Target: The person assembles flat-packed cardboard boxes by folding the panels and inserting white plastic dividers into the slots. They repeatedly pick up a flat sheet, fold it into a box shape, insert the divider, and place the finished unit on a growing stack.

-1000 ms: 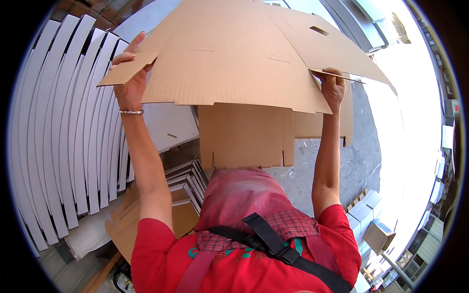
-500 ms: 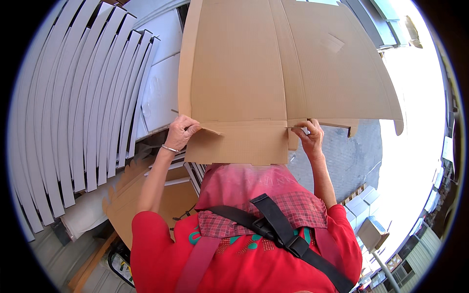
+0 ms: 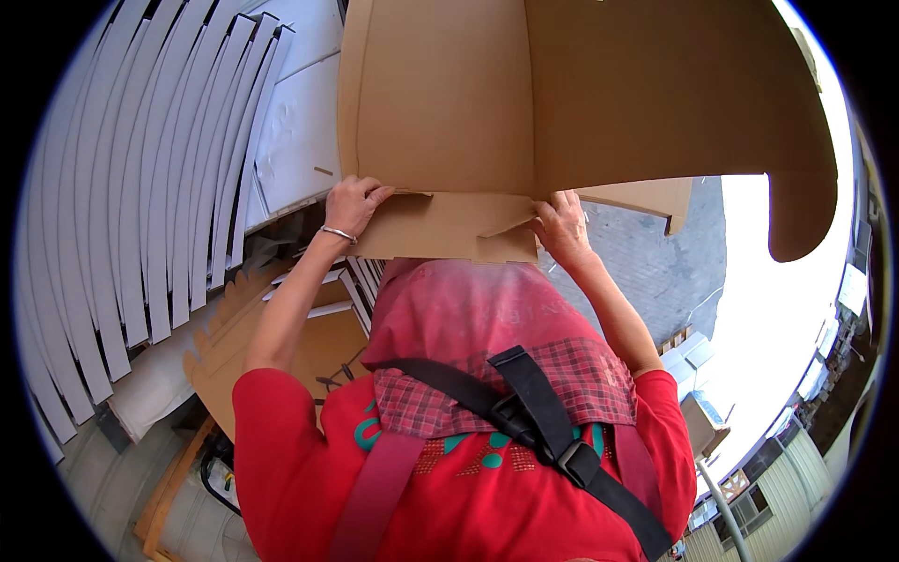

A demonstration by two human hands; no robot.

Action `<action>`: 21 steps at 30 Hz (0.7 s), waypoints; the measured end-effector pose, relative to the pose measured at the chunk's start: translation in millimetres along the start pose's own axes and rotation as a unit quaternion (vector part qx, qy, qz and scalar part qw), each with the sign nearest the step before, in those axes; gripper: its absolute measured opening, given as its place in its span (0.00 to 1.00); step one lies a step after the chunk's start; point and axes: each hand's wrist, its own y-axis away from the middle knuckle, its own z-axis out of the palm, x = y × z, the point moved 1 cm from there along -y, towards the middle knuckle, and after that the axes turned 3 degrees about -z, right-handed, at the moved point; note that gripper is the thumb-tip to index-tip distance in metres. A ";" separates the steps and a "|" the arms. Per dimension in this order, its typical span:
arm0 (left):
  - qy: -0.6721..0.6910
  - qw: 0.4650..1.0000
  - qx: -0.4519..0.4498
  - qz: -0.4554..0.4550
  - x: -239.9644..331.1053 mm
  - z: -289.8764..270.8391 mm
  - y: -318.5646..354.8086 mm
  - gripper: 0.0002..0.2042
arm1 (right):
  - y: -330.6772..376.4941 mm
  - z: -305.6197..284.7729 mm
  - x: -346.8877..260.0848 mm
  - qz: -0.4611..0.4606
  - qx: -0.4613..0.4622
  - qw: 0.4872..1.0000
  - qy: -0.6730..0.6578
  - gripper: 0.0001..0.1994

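Observation:
A large brown cardboard box [image 3: 445, 103], partly folded up, lies in front of me with its inner side showing. Its tall right panel [image 3: 665, 84] stands raised and ends in a rounded tab [image 3: 803, 215]. At the near left corner my left hand [image 3: 356, 208] pinches a small flap that is bent inward. My right hand [image 3: 562, 229] grips the matching flap [image 3: 510, 218] at the near right corner, its fingers partly behind the card. Between the two hands the near end panel [image 3: 435, 232] slopes toward my apron.
Many long white flat cartons [image 3: 140, 187] stand in a row at the left. Below my left arm lies more brown cardboard [image 3: 318, 365]. Grey floor [image 3: 646, 258] shows at the right, with white boxes [image 3: 688, 361] farther along.
The right panel has swung from nearly flat to upright. Both hands have shifted away from me with the near edge, and the right flap has turned inward.

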 end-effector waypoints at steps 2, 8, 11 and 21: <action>0.004 1.000 0.005 -0.018 -4.9 12.9 -7.0 0.20 | -6.6 14.7 8.9 0.001 0.009 1.000 0.009 0.14; 0.095 0.995 -0.020 0.035 24.8 88.2 -30.2 0.16 | -25.1 105.0 -3.4 -0.025 -0.031 0.993 -0.110 0.09; 0.119 0.988 0.035 0.092 51.9 138.4 -28.5 0.11 | -35.4 114.3 -18.0 -0.144 -0.078 0.980 -0.109 0.08; 0.101 0.989 -0.054 0.090 -14.6 114.7 -7.6 0.24 | 47.6 28.9 113.3 0.319 0.112 0.934 -0.113 0.22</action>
